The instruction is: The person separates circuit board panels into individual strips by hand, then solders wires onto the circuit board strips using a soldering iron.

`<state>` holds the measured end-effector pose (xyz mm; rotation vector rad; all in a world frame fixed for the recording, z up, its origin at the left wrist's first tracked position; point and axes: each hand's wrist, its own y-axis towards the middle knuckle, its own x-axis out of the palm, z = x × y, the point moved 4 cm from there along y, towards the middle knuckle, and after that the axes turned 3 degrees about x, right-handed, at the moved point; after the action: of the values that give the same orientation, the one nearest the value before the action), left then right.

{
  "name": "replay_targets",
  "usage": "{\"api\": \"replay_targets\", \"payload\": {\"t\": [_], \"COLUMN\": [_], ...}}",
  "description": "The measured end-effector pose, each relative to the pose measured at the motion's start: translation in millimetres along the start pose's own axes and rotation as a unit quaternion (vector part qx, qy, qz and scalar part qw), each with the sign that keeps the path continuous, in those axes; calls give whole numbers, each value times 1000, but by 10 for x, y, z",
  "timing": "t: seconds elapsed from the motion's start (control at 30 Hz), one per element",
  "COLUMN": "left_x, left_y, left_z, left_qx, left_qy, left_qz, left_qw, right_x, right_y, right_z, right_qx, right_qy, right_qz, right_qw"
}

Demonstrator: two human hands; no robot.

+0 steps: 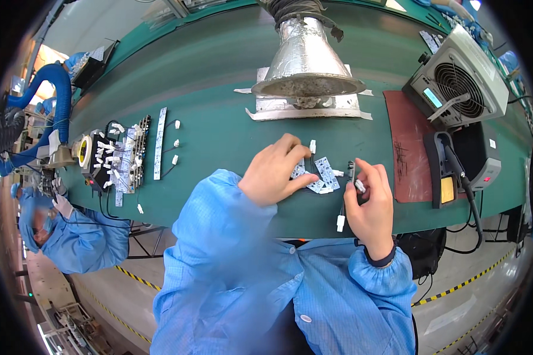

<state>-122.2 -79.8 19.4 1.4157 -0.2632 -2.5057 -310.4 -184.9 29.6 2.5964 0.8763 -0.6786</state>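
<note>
circuit boards (327, 172) lie between two hands, near the front edge of the green bench (219, 142).
the left hand (277, 170) reaches over the boards, its thumb and index finger apart; the right hand (370, 201) has thumb and fingertips clamped on a small board (351, 171) standing on edge, with a white connector (340, 223) just inside the bench's front edge below. bare surface runs wide from the left hand to a long strip board (160, 144). room is tighter rightward: the brown mat (407, 177) has its edge near the right hand, a soldering station (477, 155) beyond. ahead, a silver hood (305, 56) stands past a bare strip.
</note>
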Motion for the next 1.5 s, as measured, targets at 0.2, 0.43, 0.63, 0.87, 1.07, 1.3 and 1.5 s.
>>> {"api": "replay_targets", "payload": {"t": [0.2, 0.43, 0.63, 0.87, 1.07, 1.3, 1.5], "left_x": [106, 127, 263, 297, 92, -16, 36], "left_y": [20, -3, -48, -109, -72, 165, 460], "left_z": [129, 242, 223, 160, 277, 349, 552], "left_qx": [-14, 0, -42, -35, 19, 27, 31], "left_qy": [25, 72, -4, -80, -127, -195, -222], "left_qz": [6, 54, 55, 48, 95, 187, 265], "left_qw": [1000, 996, 998, 995, 987, 962, 938], "right_x": [79, 144, 151, 153, 227, 396, 591], "right_y": [32, 17, 16, 20, -31, -14, -71], "right_z": [-50, -11, -23, 33, 69, 99, 273], "right_qx": [-104, -115, -130, -95, -41, 31, 235], "right_qy": [-123, -73, -7, 28, 237, 355, 553], "right_qz": [-8, -24, -39, -71, -124, -157, -99], "right_qw": [987, 990, 991, 993, 963, 921, 793]}}
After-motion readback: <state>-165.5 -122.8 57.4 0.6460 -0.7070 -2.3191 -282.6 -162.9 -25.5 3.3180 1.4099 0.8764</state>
